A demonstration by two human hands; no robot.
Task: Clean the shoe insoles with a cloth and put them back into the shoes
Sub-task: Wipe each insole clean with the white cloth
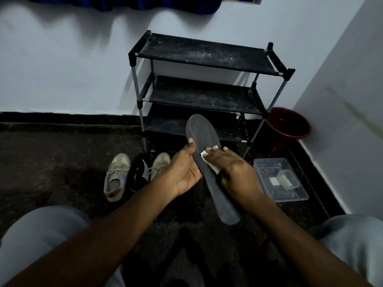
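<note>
Clamping insole (199,129) mid-length in left grip (182,172), toe end away from body; pressing cloth (204,156) flat across it under right grip (230,168).

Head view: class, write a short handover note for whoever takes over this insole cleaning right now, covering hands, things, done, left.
Left hand: grip on the edge of the dark insole, thumb on top, held off the floor.
Right hand: flat fingers press the white cloth on the insole's middle.
Grey sneakers: on the floor left of the hands, by the shoe rack.
Done: this insole is out and being wiped.
Left: finish wiping, refit it; the state of other insoles cannot be told.
</note>
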